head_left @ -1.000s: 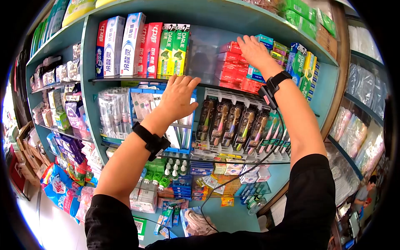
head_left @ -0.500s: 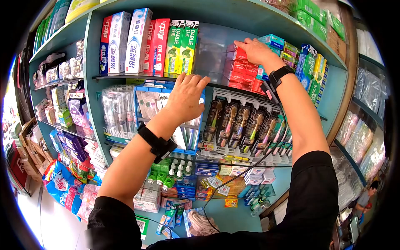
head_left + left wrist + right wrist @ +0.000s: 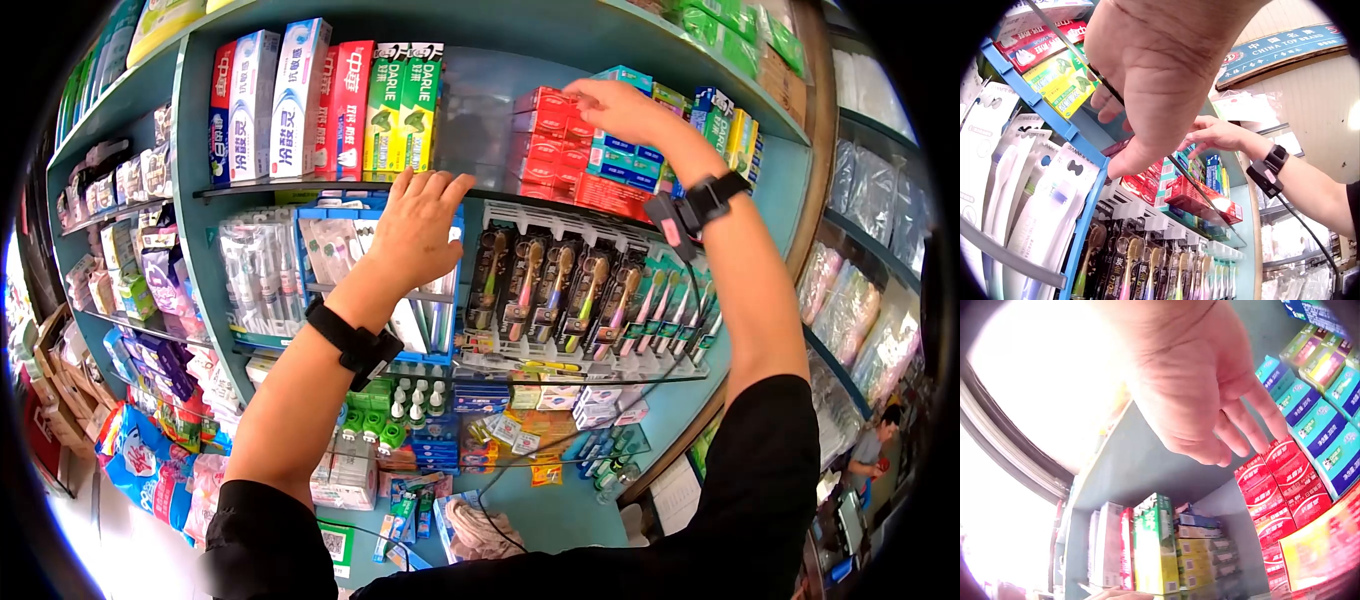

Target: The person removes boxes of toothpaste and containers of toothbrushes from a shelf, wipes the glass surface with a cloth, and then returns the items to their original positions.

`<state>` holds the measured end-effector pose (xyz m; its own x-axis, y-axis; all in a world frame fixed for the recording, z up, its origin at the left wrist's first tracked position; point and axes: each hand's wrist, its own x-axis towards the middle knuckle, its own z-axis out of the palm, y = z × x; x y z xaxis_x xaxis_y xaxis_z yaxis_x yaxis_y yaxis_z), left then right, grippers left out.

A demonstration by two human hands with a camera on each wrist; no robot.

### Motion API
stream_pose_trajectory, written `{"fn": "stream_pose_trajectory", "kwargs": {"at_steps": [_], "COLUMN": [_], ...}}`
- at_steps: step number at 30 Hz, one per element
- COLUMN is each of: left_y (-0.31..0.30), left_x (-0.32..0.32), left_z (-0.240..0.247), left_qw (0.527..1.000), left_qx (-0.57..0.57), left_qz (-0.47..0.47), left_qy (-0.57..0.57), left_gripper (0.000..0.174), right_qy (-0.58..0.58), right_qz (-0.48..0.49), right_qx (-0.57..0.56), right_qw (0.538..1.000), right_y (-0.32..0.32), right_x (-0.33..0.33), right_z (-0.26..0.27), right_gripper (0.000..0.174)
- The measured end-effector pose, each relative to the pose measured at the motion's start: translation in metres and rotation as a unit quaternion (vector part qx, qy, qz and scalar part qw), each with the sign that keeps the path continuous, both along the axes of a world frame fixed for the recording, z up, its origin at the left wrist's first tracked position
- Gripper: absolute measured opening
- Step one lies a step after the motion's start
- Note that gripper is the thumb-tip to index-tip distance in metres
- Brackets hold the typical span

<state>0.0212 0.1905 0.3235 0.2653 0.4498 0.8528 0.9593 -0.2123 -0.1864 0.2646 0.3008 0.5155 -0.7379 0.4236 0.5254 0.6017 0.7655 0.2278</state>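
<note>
My left hand [image 3: 415, 230] rests at the front edge of the upper shelf, fingers extended, over a blue-framed rack [image 3: 455, 300] of toothbrushes. In the left wrist view its thumb lies beside that rack. My right hand [image 3: 628, 108] reaches in over the top of stacked red toothpaste boxes [image 3: 548, 148]. The right wrist view shows its fingers loosely extended, fingertips right at the top boxes, the palm holding nothing. Turquoise toothpaste boxes [image 3: 622, 165] are stacked to the right of the red ones. One red box [image 3: 612, 196] lies lengthwise in front of them.
Upright green-and-yellow DARLIE boxes [image 3: 400, 110] and white boxes [image 3: 302, 100] stand left on the shelf. Packaged toothbrushes [image 3: 545, 290] hang below. A black cable [image 3: 575, 430] runs down from my right wrist. Small bottles [image 3: 418, 400] stand lower.
My right forearm has swung outward to the right, uncovering more turquoise boxes; its fingertips stay over the red stack. The left hand keeps its place at the shelf edge.
</note>
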Motion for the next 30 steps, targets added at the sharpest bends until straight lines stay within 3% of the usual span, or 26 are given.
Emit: {"fn": "stream_pose_trajectory", "kwargs": {"at_steps": [3,9,10,12,15,18,22,27,30], "left_y": [-0.001,-0.001,-0.001,-0.001,-0.001,-0.001,-0.001,-0.007,-0.020], "left_x": [0.000,0.002,0.003,0.003,0.004,0.005,0.005,0.006,0.023], "left_z": [0.001,0.002,0.002,0.002,0.002,0.002,0.003,0.010,0.024], "left_qw": [1.000,1.000,1.000,1.000,1.000,1.000,1.000,0.999,0.955], "left_qx": [-0.002,-0.012,-0.008,-0.001,0.002,0.007,0.008,-0.036,-0.019], "left_qz": [-0.003,-0.001,-0.001,0.002,-0.003,0.000,0.001,-0.010,-0.226], "left_qy": [0.000,0.005,0.007,0.010,0.012,0.015,0.018,-0.007,-0.192], "left_gripper": [0.069,0.070,0.070,0.070,0.070,0.068,0.068,0.071,0.077], "right_qy": [-0.033,-0.073,-0.085,-0.041,-0.039,-0.044,0.008,0.116,0.099], "right_qz": [-0.009,-0.128,-0.155,-0.132,-0.130,-0.129,-0.076,0.022,0.084], "right_qx": [-0.100,-0.037,-0.140,0.037,0.146,0.135,0.254,0.143,0.099], "right_qw": [0.994,0.988,0.974,0.990,0.980,0.981,0.964,0.983,0.987], "right_y": [-0.029,-0.029,-0.042,-0.022,-0.017,-0.024,-0.044,-0.076,-0.092], "right_x": [0.035,0.106,0.104,0.118,0.122,0.121,0.116,0.108,0.104], "right_z": [-0.011,-0.061,-0.063,-0.094,-0.108,-0.107,-0.111,-0.105,-0.103], "right_gripper": [0.039,0.055,0.061,0.064,0.062,0.055,0.049,0.047,0.047]}}
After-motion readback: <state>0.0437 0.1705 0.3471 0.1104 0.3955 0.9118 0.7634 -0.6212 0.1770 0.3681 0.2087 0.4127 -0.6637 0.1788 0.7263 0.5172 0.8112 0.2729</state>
